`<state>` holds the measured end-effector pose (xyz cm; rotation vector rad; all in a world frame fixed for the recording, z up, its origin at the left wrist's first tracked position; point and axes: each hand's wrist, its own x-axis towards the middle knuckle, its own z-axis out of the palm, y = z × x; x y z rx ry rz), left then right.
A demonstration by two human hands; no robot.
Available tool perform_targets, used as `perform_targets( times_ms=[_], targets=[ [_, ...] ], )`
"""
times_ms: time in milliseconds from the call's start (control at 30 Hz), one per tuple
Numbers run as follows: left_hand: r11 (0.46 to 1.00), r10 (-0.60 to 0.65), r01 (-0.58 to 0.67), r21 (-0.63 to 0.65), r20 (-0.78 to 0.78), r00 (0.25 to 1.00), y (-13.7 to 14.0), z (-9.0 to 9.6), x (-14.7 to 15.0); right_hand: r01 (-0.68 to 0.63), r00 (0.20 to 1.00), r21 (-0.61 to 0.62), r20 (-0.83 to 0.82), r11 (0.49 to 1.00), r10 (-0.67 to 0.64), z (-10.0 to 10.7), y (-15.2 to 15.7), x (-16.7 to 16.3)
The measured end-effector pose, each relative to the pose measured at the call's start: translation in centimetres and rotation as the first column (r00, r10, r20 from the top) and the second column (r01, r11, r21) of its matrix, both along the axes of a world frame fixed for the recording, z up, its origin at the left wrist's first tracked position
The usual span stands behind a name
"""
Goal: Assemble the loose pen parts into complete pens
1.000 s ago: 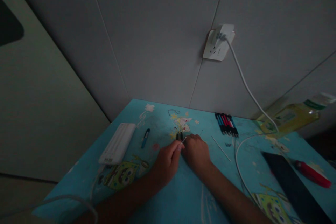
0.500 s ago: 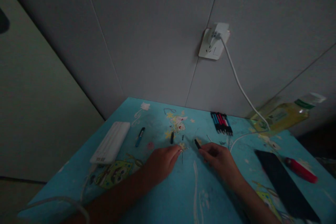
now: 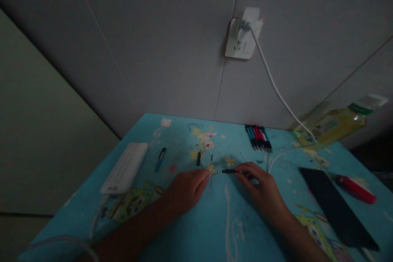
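Note:
On the blue cartoon-printed table, my left hand pinches a small thin part at its fingertips, near the table's middle. My right hand grips a short black pen piece, its tip pointing left toward the left hand's fingers. The two pieces nearly meet. A small black cap and a tiny dark bit lie just beyond the hands. A thin white refill lies by my right hand.
A bundle of coloured pens lies at the back. A white power bank and a blue pen part sit left. A dark phone, a red lighter, a yellow bottle and a white charging cable are at right.
My hands were pressed together, then moved apart. My right hand has picked up the black pen piece and brought its tip toward my left hand's fingertips. The view tilted slightly.

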<state>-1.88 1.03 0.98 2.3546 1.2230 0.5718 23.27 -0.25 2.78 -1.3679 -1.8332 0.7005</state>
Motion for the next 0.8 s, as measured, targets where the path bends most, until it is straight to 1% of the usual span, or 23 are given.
perform_targets(
  times_ms=[100, 200, 267, 400, 500, 567, 633, 733, 800],
  targets=[
    [1.000, -0.019, 0.019, 0.009, -0.021, 1.000, 0.0, 0.0, 0.0, -0.034, 0.999, -0.013, -0.019, 0.999, 0.034, 0.1, -0.1, -0.3],
    [0.997, -0.071, 0.071, 0.012, -0.035, 0.997, -0.1, -0.1, 0.0, -0.076, 0.996, -0.004, -0.050, 0.997, 0.076, 0.2, -0.2, -0.8],
    [0.996, -0.085, 0.085, 0.006, -0.042, 0.996, -0.1, -0.1, 0.1, -0.111, 0.991, -0.013, -0.071, 0.994, 0.110, 0.2, -0.4, -1.3],
    [0.995, -0.068, 0.062, -0.080, -0.083, 0.994, -0.3, 0.1, 0.4, -0.174, 0.978, -0.043, -0.127, 0.984, 0.167, 0.3, -0.9, -2.4],
    [0.988, -0.070, 0.054, -0.145, -0.112, 0.991, -0.4, 0.2, 0.4, -0.194, 0.971, -0.051, -0.156, 0.980, 0.184, 0.2, -1.2, -3.0],
    [0.986, -0.056, 0.036, -0.166, -0.115, 0.992, -0.5, 0.2, 0.4, -0.181, 0.973, -0.059, -0.154, 0.982, 0.171, 0.1, -1.3, -3.2],
    [0.987, -0.045, 0.029, -0.159, -0.098, 0.994, -0.6, 0.1, 0.4, -0.150, 0.982, -0.071, -0.123, 0.986, 0.140, 0.0, -1.4, -3.3],
    [0.993, -0.083, 0.075, -0.093, -0.082, 0.993, -0.8, 0.1, 0.4, -0.072, 0.997, -0.082, -0.022, 0.994, 0.071, -0.2, -1.6, -3.4],
    [0.993, -0.116, 0.112, -0.039, -0.106, 0.988, -0.8, 0.3, 0.4, -0.051, 0.998, -0.074, 0.037, 0.996, 0.054, -0.1, -1.6, -3.3]
  ],
)
